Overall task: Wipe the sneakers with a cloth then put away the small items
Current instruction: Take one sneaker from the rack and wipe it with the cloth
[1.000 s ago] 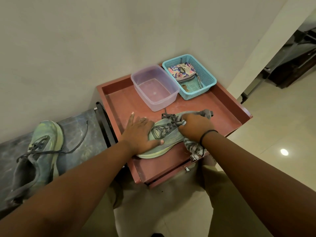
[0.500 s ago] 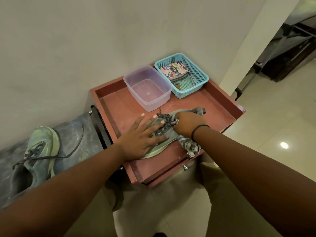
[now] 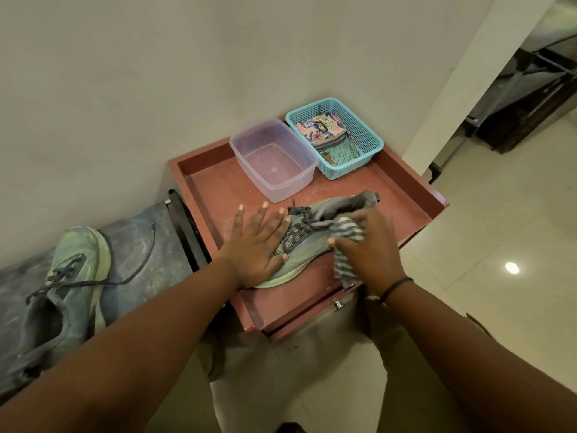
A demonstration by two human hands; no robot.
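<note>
A green-grey sneaker (image 3: 307, 245) lies on its side on the red tray-topped cabinet (image 3: 402, 195), toe toward me. My left hand (image 3: 259, 242) presses flat on its toe end, fingers spread. My right hand (image 3: 370, 248) grips a grey-and-white striped cloth (image 3: 348, 232) against the sneaker's side near the laces. The second sneaker (image 3: 67, 285) sits on a dark bench at the left. A teal basket (image 3: 368, 132) at the back holds a floral pouch (image 3: 320, 128), a key and a thin cord.
A clear plastic box (image 3: 274, 159) stands beside the basket at the back of the tray. The wall runs behind the cabinet. Pale tiled floor (image 3: 499, 245) opens to the right, with dark furniture in the far right corner. A drawer knob (image 3: 337, 305) shows below the tray's front edge.
My right hand has slid the cloth from the laces down along the sneaker's side toward me. My left hand has flattened and its fingers have spread further over the toe.
</note>
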